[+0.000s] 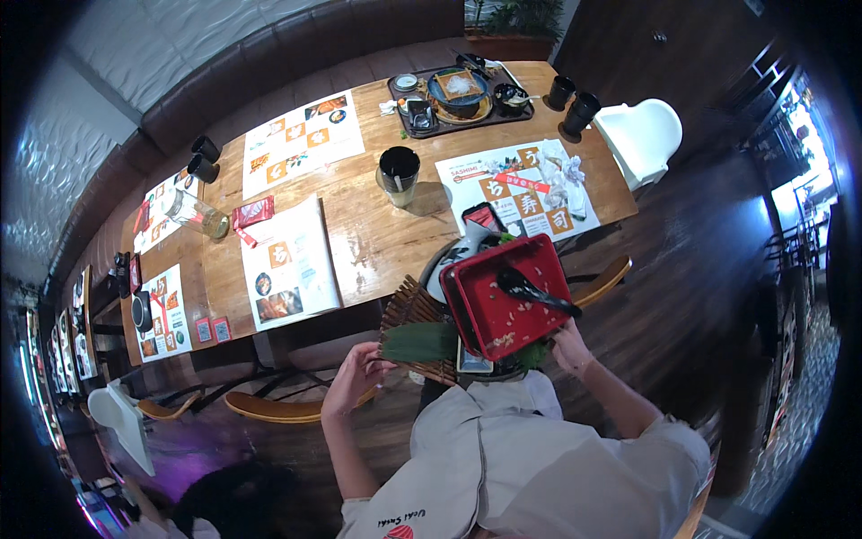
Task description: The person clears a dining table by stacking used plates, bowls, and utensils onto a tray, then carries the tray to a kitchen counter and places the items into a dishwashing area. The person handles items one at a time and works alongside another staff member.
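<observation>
My left hand (358, 376) pinches the left edge of a brown wooden slat mat (404, 311), where the end of a long green leaf (417, 341) lies. My right hand (572, 348) grips the right side of a stack of dishes from below. On top of the stack, a tilted red rectangular box (532, 259) holds food scraps and a black soup spoon (532, 294). Under it show a white patterned dish (465, 249), a small rectangular dish (473, 362) and green garnish (534, 356). The box hides most of the stack's lower pieces.
On the wooden table (363, 236) stand a tray of used dishes (465, 131), a black cup on a glass (399, 168), other black cups (579, 116) and a tipped glass jar (202, 215). Crumpled napkins (564, 178) lie on a paper placemat (465, 176). Chairs (276, 407) line the near side.
</observation>
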Action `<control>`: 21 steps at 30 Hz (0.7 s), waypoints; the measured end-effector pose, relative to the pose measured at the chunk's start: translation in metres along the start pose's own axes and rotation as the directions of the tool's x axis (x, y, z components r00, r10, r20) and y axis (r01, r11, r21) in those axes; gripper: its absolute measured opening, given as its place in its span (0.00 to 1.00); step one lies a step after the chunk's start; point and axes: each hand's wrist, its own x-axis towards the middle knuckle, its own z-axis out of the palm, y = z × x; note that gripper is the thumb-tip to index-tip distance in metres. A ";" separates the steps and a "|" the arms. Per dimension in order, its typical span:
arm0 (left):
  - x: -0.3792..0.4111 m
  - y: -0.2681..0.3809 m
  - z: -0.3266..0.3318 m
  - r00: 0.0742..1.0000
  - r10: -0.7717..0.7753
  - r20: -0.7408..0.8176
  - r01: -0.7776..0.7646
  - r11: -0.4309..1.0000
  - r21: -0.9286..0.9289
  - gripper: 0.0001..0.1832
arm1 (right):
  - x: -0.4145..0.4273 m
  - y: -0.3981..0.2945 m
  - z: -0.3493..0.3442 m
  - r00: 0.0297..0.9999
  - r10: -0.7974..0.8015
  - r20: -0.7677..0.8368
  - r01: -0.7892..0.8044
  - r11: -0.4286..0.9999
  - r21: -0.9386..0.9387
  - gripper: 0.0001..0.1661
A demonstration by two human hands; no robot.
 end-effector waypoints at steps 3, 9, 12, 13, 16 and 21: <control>0.048 -0.017 0.016 0.999 -0.034 -0.015 0.033 0.999 -0.035 0.23 | 0.003 -0.015 -0.027 0.998 0.005 -0.070 -0.006 1.000 -0.008 0.28; 0.116 -0.137 0.031 0.975 -0.216 -0.058 0.181 0.914 -0.364 0.21 | 0.027 -0.053 -0.048 0.997 0.077 -0.018 -0.077 0.997 -0.017 0.27; 0.134 -0.146 0.052 0.987 -0.118 -0.109 0.062 0.905 -0.421 0.21 | 0.048 -0.062 -0.061 0.992 0.113 0.047 -0.111 0.992 -0.059 0.26; 0.133 -0.150 0.056 0.987 -0.086 -0.137 0.020 0.904 -0.427 0.21 | 0.057 -0.056 -0.066 0.990 0.112 0.082 -0.106 0.992 -0.074 0.27; 0.107 -0.160 0.070 0.967 -0.006 -0.256 -0.116 0.882 -0.457 0.21 | 0.069 -0.066 -0.062 0.964 0.146 0.224 -0.113 0.982 -0.152 0.27; 0.058 -0.168 0.082 0.904 0.081 -0.419 -0.297 0.825 -0.481 0.21 | 0.076 -0.072 -0.029 0.919 0.222 0.325 -0.098 0.929 -0.357 0.28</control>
